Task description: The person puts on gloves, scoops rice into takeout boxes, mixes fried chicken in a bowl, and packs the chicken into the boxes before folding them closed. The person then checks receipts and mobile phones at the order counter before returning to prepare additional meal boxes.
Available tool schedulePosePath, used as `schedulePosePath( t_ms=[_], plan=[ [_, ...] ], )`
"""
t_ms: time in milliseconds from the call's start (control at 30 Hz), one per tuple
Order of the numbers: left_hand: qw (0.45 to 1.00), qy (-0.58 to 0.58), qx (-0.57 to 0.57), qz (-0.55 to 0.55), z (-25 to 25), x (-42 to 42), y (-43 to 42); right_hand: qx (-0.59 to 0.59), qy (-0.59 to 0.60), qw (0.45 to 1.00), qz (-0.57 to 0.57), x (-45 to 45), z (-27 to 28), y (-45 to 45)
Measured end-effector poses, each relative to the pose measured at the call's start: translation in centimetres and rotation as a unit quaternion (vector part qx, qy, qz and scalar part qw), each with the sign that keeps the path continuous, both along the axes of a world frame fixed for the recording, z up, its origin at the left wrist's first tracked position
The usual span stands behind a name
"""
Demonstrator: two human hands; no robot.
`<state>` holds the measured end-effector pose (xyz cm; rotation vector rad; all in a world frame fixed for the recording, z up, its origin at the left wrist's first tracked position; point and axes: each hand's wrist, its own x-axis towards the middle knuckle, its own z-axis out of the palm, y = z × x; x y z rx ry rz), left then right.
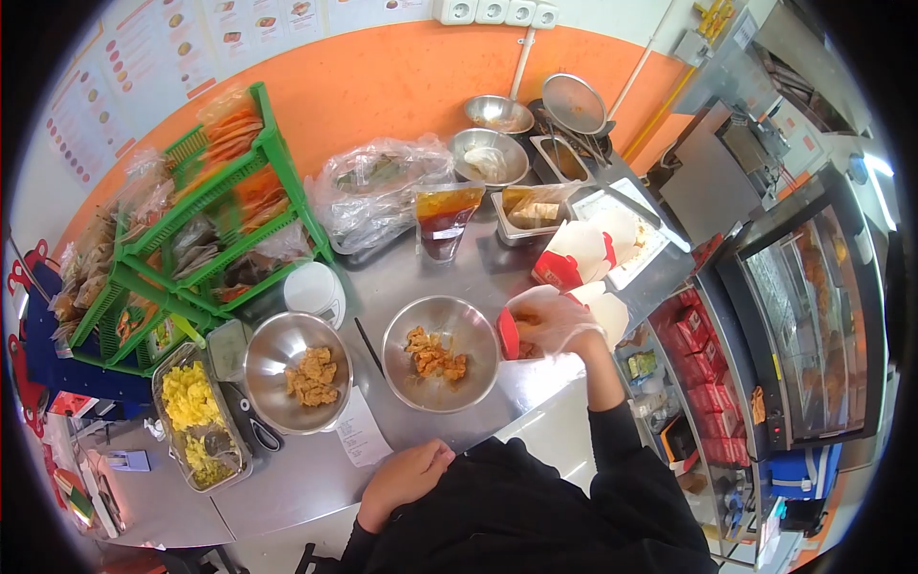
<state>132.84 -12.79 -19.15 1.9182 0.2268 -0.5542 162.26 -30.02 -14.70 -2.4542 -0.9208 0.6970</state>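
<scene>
One outstretched right hand [555,328] is at a box [508,334], grip unclear; left hand [409,478] curled closed.

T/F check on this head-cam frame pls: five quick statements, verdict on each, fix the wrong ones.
1. The right hand wears a see-through glove. True.
2. The left hand grips the rim of a metal bowl. False: the left hand is apart from both front bowls, the left bowl and the right bowl.
3. Both front bowls hold browned food pieces. True.
4. The yellow food sits in a round bowl. False: it is in a rectangular tray.
5. The stacked crates are blue. False: they are green.
</scene>
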Motion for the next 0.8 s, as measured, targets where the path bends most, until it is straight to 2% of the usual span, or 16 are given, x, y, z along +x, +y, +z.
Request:
schedulePosePath(
  t_ms=[33, 133, 233, 300, 333, 400, 467, 533, 567, 667, 767, 800],
  plan=[
    [1.000, 0.006, -0.005, 0.012, 0.1, -0.2, 0.2, 0.017, -0.023, 0.999, 0.040, 0.4, 0.5, -0.5],
    [0.997, 0.043, 0.019, 0.055, -0.6, -1.0, 1.1, 0.072, -0.099, 0.992, -0.040, -1.1, 3.6, -1.8],
    [0.989, 0.079, 0.052, 0.110, -0.1, -1.0, 2.0, 0.136, -0.046, 0.987, -0.075, -4.3, 7.8, 0.1],
    [0.983, 0.085, 0.072, 0.143, -0.9, -1.1, 2.8, 0.096, -0.037, 0.994, -0.022, -5.5, 8.6, 2.6],
    [0.978, 0.075, 0.036, 0.194, -2.1, -0.9, 3.0, 0.076, -0.033, 0.997, 0.005, -6.1, 8.6, 4.0],
    [0.954, 0.052, -0.037, 0.292, -5.0, 0.0, 3.3, 0.069, -0.038, 0.996, 0.052, -6.4, 3.1, 6.6],
    [0.945, 0.004, -0.052, 0.322, -8.1, 1.0, 3.4, -0.047, -0.087, 0.988, 0.120, -6.4, -2.2, 10.2],
    [0.931, -0.025, -0.101, 0.350, -9.9, 2.0, 3.4, 0.013, -0.133, 0.985, 0.107, -6.6, -9.3, 12.4],
    [0.921, -0.030, -0.142, 0.363, -10.3, 2.6, 3.3, 0.043, -0.156, 0.982, 0.101, -7.0, -11.1, 12.8],
    [0.891, -0.071, -0.207, 0.398, -11.2, 3.4, 3.2, 0.008, -0.111, 0.958, 0.264, -7.9, -9.5, 11.3],
    [0.885, -0.083, -0.231, 0.395, -11.0, 3.4, 3.1, -0.028, -0.160, 0.947, 0.278, -5.9, -12.9, 9.3],
    [0.888, -0.082, -0.236, 0.386, -10.9, 3.4, 3.0, -0.039, -0.159, 0.961, 0.224, -6.2, -11.8, 9.0]
  ],
)
